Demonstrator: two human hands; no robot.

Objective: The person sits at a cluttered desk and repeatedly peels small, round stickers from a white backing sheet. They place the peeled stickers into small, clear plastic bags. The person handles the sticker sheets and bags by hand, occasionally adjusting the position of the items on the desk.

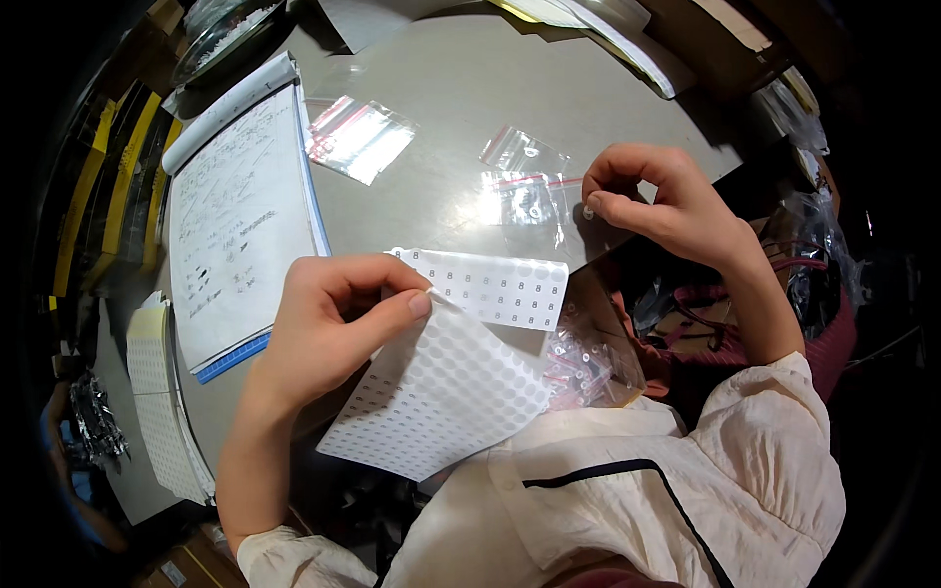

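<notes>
The left hand [333, 318] pinches the upper edge of a sticker sheet [441, 382] between thumb and forefinger; the sheet slants down toward the person's lap, covered with rows of round spots and small dark marks. Just behind it lies a white printed strip [500, 294]; whether it belongs to the same sheet cannot be told. The right hand [667, 201] is raised near the right side of the table [431, 98], its thumb and forefinger tips pressed together, with a small pale disc [589, 212] at them. Just left of those fingers, clear bags [534, 204] with red closing strips lie flat, a small round sticker showing on one. Farther left are more clear bags [358, 142], beside a written-on notepad [235, 216]. A cardboard box [627, 367] near the lap holds many small bags [583, 363], and a stack of spotted sheets [162, 392] lies at the far left.
</notes>
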